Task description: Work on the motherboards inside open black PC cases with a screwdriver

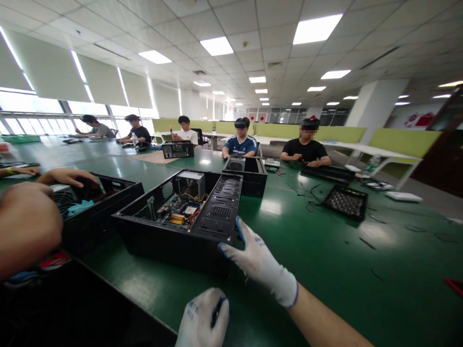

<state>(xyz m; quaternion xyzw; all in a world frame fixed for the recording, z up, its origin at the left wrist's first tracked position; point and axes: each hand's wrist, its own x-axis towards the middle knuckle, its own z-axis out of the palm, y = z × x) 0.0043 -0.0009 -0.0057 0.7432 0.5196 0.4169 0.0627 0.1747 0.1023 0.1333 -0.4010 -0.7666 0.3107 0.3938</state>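
An open black computer case lies on the green table, with a motherboard, a power supply and coloured wires showing inside. My right hand, in a white glove with blue fingertips, grips the near right corner of this case, thumb and forefinger on either side of the edge. Closer to me, my left hand wears a matching glove and is apart from the case. Its fingers are curled round something small and dark, mostly hidden.
At left, a co-worker's bare arm reaches toward another open case. Behind mine stands a further case. A black perforated panel and loose cables lie to the right. Several people sit across the green table.
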